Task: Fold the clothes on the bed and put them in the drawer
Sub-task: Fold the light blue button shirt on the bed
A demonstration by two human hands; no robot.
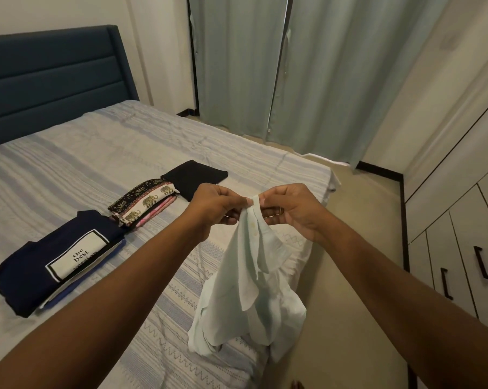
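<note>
Fingers of left hand (214, 204) and right hand (289, 209) pinching pale shirt (254, 279), above bed (102, 153)

Both hands meet above the bed's (102, 153) near corner. The left hand (214, 204) and right hand (289, 209) each pinch the top edge of a pale mint shirt (251, 279), which hangs down crumpled, its lower part resting on the striped cover. Three folded piles lie in a row on the bed: a navy printed tee (54, 262), elephant-print cloth (143, 202), and a black garment (195, 175). Cabinet drawers (461, 248) stand at right, curtains (293, 66) behind.
</note>
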